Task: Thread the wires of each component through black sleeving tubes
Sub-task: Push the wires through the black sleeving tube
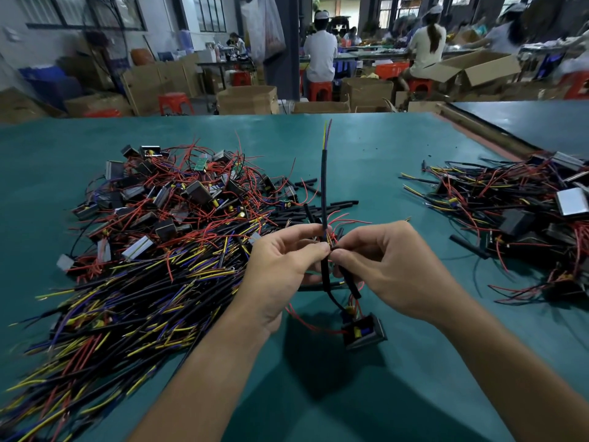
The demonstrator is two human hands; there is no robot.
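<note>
1. Pinching the upright black sleeving tube [324,186] between thumb and fingers, the left grip [280,266] is holding it above the green desk [398,148]; coloured wires [327,132] are poking from its top.
2. The right grip [392,269] is pinching a shorter tube [350,283]; the component [363,330] is hanging just below both.

A person's left forearm [197,371] and right forearm [510,362] are bare from the near edge to the wrist, and the left grip [280,263] and right grip [392,266] are bare too.
</note>
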